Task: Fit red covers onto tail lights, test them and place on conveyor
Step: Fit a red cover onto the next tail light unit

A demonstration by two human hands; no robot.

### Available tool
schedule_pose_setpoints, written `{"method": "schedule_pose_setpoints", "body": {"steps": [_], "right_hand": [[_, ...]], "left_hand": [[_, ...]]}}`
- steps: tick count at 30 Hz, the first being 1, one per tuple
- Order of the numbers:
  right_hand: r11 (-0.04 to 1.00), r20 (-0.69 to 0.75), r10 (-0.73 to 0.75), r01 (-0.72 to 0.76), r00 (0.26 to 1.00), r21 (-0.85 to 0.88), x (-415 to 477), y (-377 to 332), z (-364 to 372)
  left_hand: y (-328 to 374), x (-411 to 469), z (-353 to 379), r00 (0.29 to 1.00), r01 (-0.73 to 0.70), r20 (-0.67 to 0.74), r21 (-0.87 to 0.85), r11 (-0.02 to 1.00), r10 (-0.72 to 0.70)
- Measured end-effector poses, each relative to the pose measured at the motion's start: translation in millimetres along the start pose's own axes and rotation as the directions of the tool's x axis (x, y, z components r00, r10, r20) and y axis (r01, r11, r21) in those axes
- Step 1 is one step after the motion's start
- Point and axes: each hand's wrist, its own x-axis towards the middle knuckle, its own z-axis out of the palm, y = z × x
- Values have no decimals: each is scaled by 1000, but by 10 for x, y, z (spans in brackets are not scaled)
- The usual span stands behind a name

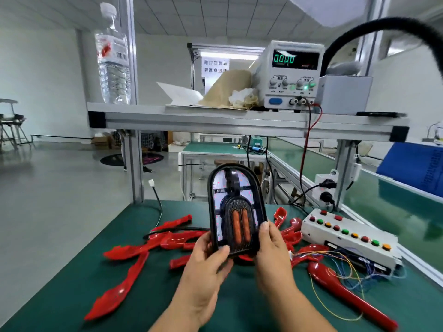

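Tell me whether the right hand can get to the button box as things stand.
Probably yes, once freed. The right hand grips the tail light together with the left hand; the button box lies just to its right on the mat, with only low red covers and wires between.

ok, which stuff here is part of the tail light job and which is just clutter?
Job: tail light, gripped by left hand and right hand; red covers; button box; power supply; conveyor belt.
Lying about: water bottle; crumpled paper; blue crate.

bare hands, left hand and right hand, on bare forearms, thumbnails cut short.
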Motion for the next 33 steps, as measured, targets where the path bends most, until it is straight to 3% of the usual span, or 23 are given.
{"method": "schedule_pose_setpoints", "body": {"steps": [3,5,9,12,15,17,18,20,22,24,28,31,33], "right_hand": [[998,-7,-7,7,1000,70,73,-89,-71],[989,-17,42,-39,999,140,89,-56,-47],[942,140,139,-174,980,287,-77,14,114],[979,260,127,-163,957,123,-245,114,210],[981,442,91,-3,892,-195,-282,137,178],[903,477,50,164,878,-397,-158,58,47],[851,422,10,215,906,-480,-49,-8,-51],[749,211,-81,199,974,-632,210,-133,-308],[615,90,-112,140,990,-776,340,-196,-516],[505,148,-41,148,988,-850,372,-120,-559],[260,406,56,380,912,-888,276,180,-361],[96,426,80,418,901,-903,268,265,-227],[82,423,61,418,904,-905,261,261,-208]], "left_hand": [[56,18,-166,976,66,207,49,997,-74],[48,61,-218,961,22,275,74,997,-42],[-101,136,-69,956,-188,249,99,977,158],[-28,203,-42,976,-205,73,2,979,204],[213,308,-227,993,-116,4,-179,977,119],[365,375,-421,994,-92,33,-209,974,101],[429,397,-502,994,-88,44,-208,974,99],[517,423,-616,993,-94,47,-198,976,105],[551,430,-668,993,-91,60,-180,979,103],[538,429,-660,992,-62,103,-151,987,78],[470,412,-592,993,-10,113,-116,993,23],[427,389,-546,995,18,95,-126,992,-7],[409,387,-538,996,31,88,-137,990,-19]]}}
